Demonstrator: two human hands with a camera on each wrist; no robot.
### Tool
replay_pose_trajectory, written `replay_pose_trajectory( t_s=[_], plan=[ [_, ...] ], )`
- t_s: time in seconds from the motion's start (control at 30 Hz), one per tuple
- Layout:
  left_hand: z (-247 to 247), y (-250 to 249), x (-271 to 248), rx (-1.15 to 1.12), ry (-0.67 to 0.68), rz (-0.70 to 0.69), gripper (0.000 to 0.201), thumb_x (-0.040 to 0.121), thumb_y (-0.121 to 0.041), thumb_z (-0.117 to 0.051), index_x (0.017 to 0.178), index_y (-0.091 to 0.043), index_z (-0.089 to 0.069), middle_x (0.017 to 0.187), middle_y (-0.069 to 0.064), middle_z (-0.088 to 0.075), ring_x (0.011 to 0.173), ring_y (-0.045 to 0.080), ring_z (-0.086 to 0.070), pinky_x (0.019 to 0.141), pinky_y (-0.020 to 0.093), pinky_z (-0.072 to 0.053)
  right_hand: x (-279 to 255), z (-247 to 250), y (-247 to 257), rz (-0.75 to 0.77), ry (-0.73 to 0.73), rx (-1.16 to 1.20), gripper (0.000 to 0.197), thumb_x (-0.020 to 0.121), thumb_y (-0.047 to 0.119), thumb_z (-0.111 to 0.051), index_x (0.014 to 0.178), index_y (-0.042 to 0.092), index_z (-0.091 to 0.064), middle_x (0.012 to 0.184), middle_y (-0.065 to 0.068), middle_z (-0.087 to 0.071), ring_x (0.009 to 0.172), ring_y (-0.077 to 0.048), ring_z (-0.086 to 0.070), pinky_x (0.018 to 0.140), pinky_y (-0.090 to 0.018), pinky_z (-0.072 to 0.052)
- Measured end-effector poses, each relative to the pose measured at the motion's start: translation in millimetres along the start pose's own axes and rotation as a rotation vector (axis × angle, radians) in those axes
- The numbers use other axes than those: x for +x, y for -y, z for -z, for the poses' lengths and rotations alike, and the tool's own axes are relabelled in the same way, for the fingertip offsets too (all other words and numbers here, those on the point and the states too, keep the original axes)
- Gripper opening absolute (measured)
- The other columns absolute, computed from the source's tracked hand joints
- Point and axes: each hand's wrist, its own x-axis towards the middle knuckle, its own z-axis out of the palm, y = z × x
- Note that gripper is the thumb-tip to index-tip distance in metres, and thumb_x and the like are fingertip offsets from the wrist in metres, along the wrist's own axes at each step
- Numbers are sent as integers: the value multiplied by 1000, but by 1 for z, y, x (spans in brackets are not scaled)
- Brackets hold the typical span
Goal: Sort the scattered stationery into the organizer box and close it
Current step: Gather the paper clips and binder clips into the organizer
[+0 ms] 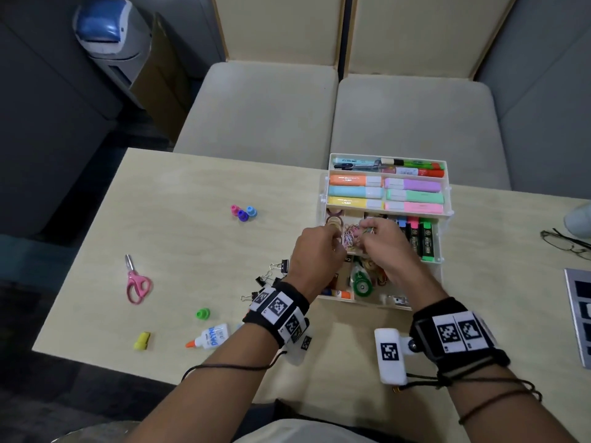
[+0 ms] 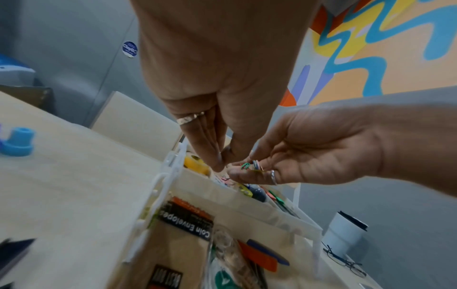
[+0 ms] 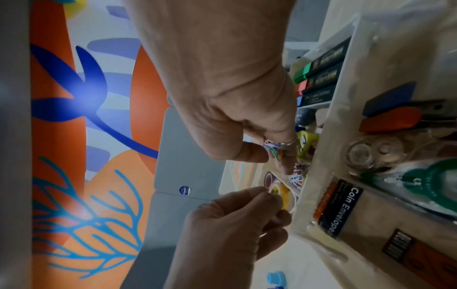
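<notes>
- The organizer box (image 1: 446, 199), a white translucent plastic case with tiers stepped open, sat right of centre in the head view on the pale wood-grain table (image 1: 192, 187).
- Its upper trays held pens and pastel highlighters (image 1: 385, 193) in neat rows; dark-bodied highlighters (image 1: 422, 238) stood in the middle tier at the right.
- The right hand (image 1: 383, 241) pinched a small bunch of coloured paper clips (image 2: 252, 166) between thumb and fingers, over the compartment holding more clips (image 1: 350, 238).
- The left hand (image 1: 316, 247) hovered just beside it with its fingertips drawn together; whether they gripped anything could not be told.
- Both hands hid much of the middle tier, and the lower tier's contents were partly covered by the wrists; a "Coin Envelopes" packet (image 3: 346, 211) and a green tape dispenser (image 1: 361, 282) showed there.
- Loose on the table at left lay pink-handled scissors (image 1: 136, 282), a glue bottle (image 1: 209, 338), black binder clips (image 1: 271, 276), small coloured pencil grips (image 1: 243, 213), a green grip (image 1: 203, 313) and a yellow piece (image 1: 142, 340).
</notes>
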Motion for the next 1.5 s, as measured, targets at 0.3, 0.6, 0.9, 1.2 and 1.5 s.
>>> replay_pose_trajectory(
  t_s=[0.3,0.6,0.9,1.2,1.5],
  plan=[
    [14,24,-20,-97,-20,6,23,88,-14,-58,99,-13,-78,87,4,-78,74,21,-72,69,37,-60,-12,-18,9,90,-74,-310,49,103,2,-49,152,7,-49,152,-10,-54,107,-28,-68,85,-37,-55],
    [38,52,-42,-153,-6,10,24,90,-13,-60,105,-14,-79,84,-1,-78,67,9,-70,71,32,-59,-20,-31,3,150,-145,-376,48,96,-11,-45,142,0,-56,118,-14,-67,104,-25,-62,103,-45,-54],
    [77,103,-55,-204,37,7,15,89,-19,-69,100,-27,-75,79,-13,-72,65,2,-67,62,21,-54,-27,-42,-9,310,-298,-258,40,98,-8,-49,128,11,-67,124,-3,-68,115,-16,-66,101,-39,-57],
    [116,205,-110,-94,108,74,14,85,-22,-82,82,-33,-74,77,-17,-71,67,3,-65,65,27,-55,-78,-97,-45,587,-91,-432,15,99,6,-61,103,19,-68,103,10,-59,95,1,-57,82,-23,-53],
    [131,276,-117,-87,141,50,17,94,-14,-72,97,-29,-77,91,-16,-71,66,3,-66,66,22,-52,-75,-165,-55,500,227,-661,16,96,13,-62,106,25,-66,101,14,-60,88,-6,-59,80,-31,-54]
  ],
)
